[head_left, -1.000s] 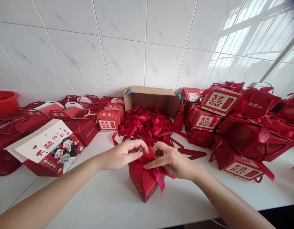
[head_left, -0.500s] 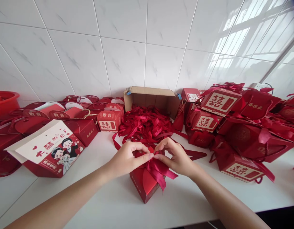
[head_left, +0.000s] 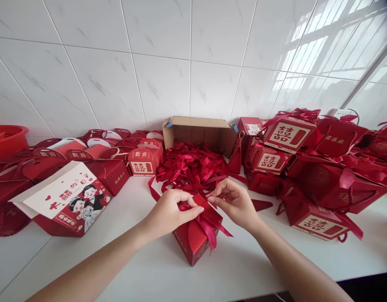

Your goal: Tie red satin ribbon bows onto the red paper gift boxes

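A small red gift box (head_left: 193, 241) stands on the white counter (head_left: 155, 268) in front of me, with a dark red satin ribbon (head_left: 209, 224) tied over its top and tails hanging down its front. My left hand (head_left: 170, 212) pinches one loop of the ribbon at the box's top left. On the other side my right hand (head_left: 235, 201) pinches the ribbon just above the box's top right. Both hands are closed on the ribbon, fingertips a few centimetres apart.
A heap of loose red ribbons (head_left: 190, 165) spills from an open cardboard box (head_left: 199, 132) behind. Finished red boxes (head_left: 309, 167) pile up at the right. Open red boxes (head_left: 95, 155), a white-lidded cartoon box (head_left: 63, 201) and a red basin (head_left: 7, 140) fill the left.
My hands have drawn slightly apart at the top of the box, pulling the ribbon loops outward. The ribbon bow now shows between them. The view has shifted down a little.
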Tool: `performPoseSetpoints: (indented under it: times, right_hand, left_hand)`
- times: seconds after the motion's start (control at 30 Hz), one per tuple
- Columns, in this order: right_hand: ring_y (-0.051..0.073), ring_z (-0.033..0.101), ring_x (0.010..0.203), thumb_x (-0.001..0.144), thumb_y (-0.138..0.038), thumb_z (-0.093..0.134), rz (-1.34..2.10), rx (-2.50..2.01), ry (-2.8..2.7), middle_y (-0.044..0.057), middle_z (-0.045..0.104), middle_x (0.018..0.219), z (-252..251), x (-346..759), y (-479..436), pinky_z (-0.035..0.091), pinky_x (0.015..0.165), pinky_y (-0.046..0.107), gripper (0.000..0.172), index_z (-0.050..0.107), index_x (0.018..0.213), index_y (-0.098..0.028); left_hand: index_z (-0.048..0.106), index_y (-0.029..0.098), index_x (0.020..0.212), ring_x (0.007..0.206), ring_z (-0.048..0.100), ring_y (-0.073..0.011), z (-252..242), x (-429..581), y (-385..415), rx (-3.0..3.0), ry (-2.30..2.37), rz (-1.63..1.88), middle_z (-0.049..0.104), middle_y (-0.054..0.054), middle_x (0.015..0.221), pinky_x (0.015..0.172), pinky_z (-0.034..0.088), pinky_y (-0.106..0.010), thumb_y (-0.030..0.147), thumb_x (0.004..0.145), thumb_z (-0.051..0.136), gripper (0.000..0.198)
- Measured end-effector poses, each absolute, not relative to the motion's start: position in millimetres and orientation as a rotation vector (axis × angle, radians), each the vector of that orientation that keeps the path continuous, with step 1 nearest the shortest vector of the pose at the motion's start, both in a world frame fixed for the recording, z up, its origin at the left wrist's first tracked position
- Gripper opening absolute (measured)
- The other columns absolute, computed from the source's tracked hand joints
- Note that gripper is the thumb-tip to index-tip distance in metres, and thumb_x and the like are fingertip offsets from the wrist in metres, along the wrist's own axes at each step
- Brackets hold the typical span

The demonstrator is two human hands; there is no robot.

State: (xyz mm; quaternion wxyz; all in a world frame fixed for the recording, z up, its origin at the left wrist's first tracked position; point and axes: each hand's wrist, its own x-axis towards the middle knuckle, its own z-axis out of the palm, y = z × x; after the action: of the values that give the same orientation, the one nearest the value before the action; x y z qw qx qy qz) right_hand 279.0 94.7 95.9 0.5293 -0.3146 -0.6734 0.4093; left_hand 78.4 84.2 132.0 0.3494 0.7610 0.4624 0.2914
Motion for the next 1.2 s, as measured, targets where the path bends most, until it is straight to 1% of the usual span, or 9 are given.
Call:
performPoseSetpoints:
  times: [0.13, 0.3, 0.43, 0.53, 0.6, 0.77, 0.97, 1.03, 1.2]
  right_hand:
    - [0.015, 0.063, 0.074, 0.08, -0.025, 0.071, 1.005, -0.74, -1.552, 0.0, 0.063, 0.073, 94, 280, 97, 0.049, 0.069, 0.028, 0.021, 0.051, 0.076, -0.021]
    - [0.016, 0.062, 0.078, 0.08, -0.025, 0.071, 1.011, -0.693, -1.633, 0.002, 0.063, 0.081, 100, 282, 99, 0.05, 0.071, 0.029, 0.016, 0.056, 0.082, -0.021]
    - [0.017, 0.065, 0.085, 0.084, -0.027, 0.068, 1.021, -0.684, -1.673, 0.003, 0.067, 0.088, 102, 283, 98, 0.051, 0.077, 0.031, 0.011, 0.06, 0.089, -0.022]
    - [0.019, 0.064, 0.093, 0.087, -0.032, 0.063, 1.005, -0.766, -1.74, 0.006, 0.069, 0.101, 103, 286, 97, 0.05, 0.082, 0.034, 0.021, 0.061, 0.106, -0.023]
    - [0.019, 0.063, 0.092, 0.088, -0.037, 0.062, 0.988, -0.833, -1.818, 0.007, 0.068, 0.104, 105, 289, 96, 0.049, 0.08, 0.033, 0.026, 0.062, 0.11, -0.023]
    - [0.016, 0.059, 0.082, 0.084, -0.039, 0.066, 0.934, -0.816, -1.981, 0.004, 0.066, 0.091, 111, 290, 97, 0.047, 0.073, 0.029, 0.021, 0.065, 0.091, -0.019]
    - [0.016, 0.057, 0.079, 0.081, -0.036, 0.07, 0.882, -0.818, -2.03, 0.003, 0.066, 0.088, 114, 292, 98, 0.045, 0.073, 0.029, 0.019, 0.064, 0.089, -0.019]
    - [0.015, 0.057, 0.077, 0.083, -0.036, 0.067, 0.873, -0.826, -2.023, 0.003, 0.066, 0.085, 113, 292, 97, 0.045, 0.071, 0.028, 0.017, 0.064, 0.085, -0.019]
    - [0.014, 0.056, 0.068, 0.09, -0.035, 0.057, 0.843, -0.861, -1.936, 0.003, 0.066, 0.078, 107, 286, 94, 0.043, 0.062, 0.026, 0.019, 0.061, 0.081, -0.019]
  left_hand:
    - [0.066, 0.017, 0.067, 0.065, 0.058, -0.0137, 128, 78, 87, 1.915, 1.182, 0.724, 0.067, 0.001, 0.067, 0.059, 0.043, -0.023, 0.04, 0.078, 0.065, 0.026]
    - [0.073, 0.018, 0.077, 0.077, 0.065, -0.0169, 129, 79, 89, 1.903, 1.171, 0.736, 0.073, -0.001, 0.078, 0.069, 0.047, -0.023, 0.04, 0.078, 0.066, 0.022]
    - [0.075, 0.018, 0.078, 0.078, 0.066, -0.0176, 129, 81, 88, 1.917, 1.157, 0.762, 0.075, -0.002, 0.079, 0.071, 0.048, -0.024, 0.038, 0.079, 0.066, 0.021]
    - [0.074, 0.018, 0.075, 0.077, 0.065, -0.0173, 128, 82, 87, 1.941, 1.154, 0.823, 0.074, -0.002, 0.078, 0.071, 0.048, -0.024, 0.036, 0.079, 0.066, 0.02]
    - [0.074, 0.018, 0.074, 0.076, 0.064, -0.017, 127, 82, 87, 1.954, 1.162, 0.85, 0.073, -0.002, 0.077, 0.071, 0.047, -0.025, 0.036, 0.078, 0.067, 0.019]
    - [0.075, 0.019, 0.078, 0.076, 0.062, -0.0162, 126, 81, 88, 1.991, 1.12, 0.832, 0.072, -0.001, 0.077, 0.072, 0.047, -0.025, 0.035, 0.079, 0.066, 0.018]
    - [0.074, 0.02, 0.079, 0.078, 0.062, -0.0157, 131, 80, 92, 1.979, 1.043, 0.716, 0.072, 0.0, 0.078, 0.073, 0.048, -0.023, 0.034, 0.078, 0.067, 0.016]
    - [0.074, 0.02, 0.079, 0.078, 0.063, -0.0155, 132, 80, 94, 1.964, 1.034, 0.695, 0.072, 0.0, 0.079, 0.072, 0.048, -0.023, 0.035, 0.077, 0.068, 0.016]
    - [0.072, 0.019, 0.074, 0.077, 0.064, -0.0161, 131, 79, 96, 1.941, 1.059, 0.719, 0.071, 0.0, 0.077, 0.072, 0.048, -0.024, 0.037, 0.076, 0.069, 0.018]
